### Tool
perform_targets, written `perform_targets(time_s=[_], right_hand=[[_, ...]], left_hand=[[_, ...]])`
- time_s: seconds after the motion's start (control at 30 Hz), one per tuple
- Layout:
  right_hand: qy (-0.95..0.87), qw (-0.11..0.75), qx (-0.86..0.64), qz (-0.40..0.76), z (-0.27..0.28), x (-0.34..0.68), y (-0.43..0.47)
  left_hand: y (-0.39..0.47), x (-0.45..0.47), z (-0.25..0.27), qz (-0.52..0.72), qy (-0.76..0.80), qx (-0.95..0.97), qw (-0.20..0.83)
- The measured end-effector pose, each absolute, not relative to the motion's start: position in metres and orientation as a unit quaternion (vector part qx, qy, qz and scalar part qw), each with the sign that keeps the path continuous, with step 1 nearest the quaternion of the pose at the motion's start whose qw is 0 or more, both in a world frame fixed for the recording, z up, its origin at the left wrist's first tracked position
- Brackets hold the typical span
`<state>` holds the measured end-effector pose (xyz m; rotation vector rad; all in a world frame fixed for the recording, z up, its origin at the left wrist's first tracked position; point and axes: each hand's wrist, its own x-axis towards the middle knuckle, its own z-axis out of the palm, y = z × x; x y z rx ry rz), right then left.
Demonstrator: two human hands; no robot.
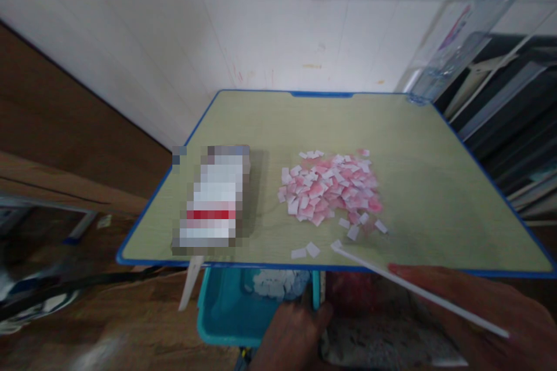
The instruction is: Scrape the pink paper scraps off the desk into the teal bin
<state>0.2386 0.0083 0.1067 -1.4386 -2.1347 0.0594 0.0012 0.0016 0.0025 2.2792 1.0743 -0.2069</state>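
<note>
My right hand (487, 307) is closed around a thin white stick (418, 288) at the lower right. The stick slants across the table's front edge, its far tip touching a small white paper piece (336, 246). Behind that lies a loose pile of small pink and white paper pieces (331, 185), with a few strays around it. Below the edge, my left hand (296, 324) is at the right rim of a teal basin (230, 333), fingers closed about it and partly in shadow. White paper pieces (278, 284) fill the basin's far part.
A low folding table (413, 133) with a blue border stands against a white wall. A blurred-out, tilted rectangular object (215, 197) is on its left side. One clear plastic bottle (461, 40) rises at the back right corner. Dark stacked items (517, 104) stand beyond it.
</note>
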Motion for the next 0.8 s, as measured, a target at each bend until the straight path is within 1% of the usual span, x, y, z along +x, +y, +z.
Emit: perform_targets(time_s=[0.07,0.17,0.27,0.47,0.67,0.8], right_hand=[[-0.841,0.276,-0.464,0.037,0.124,0.227,0.016],[-0.858,0.265,-0.438,0.037,0.131,0.222,0.024],[-0.842,0.265,-0.470,0.013,0.124,0.233,0.021],[-0.788,0.259,-0.559,0.008,0.114,0.262,0.003],[-0.793,0.202,-0.574,0.038,0.113,0.266,0.001],[-0.768,0.230,-0.595,0.050,0.117,0.266,-0.003]], left_hand=[[0.002,0.001,0.002,-0.072,0.401,0.862,0.301],[0.001,0.001,0.002,-0.066,0.400,0.862,0.303],[0.000,0.000,0.002,-0.069,0.406,0.859,0.303],[0.000,0.000,0.003,-0.074,0.412,0.853,0.311],[-0.001,0.000,0.002,-0.076,0.413,0.854,0.308],[0.000,0.000,0.001,-0.074,0.414,0.853,0.308]])
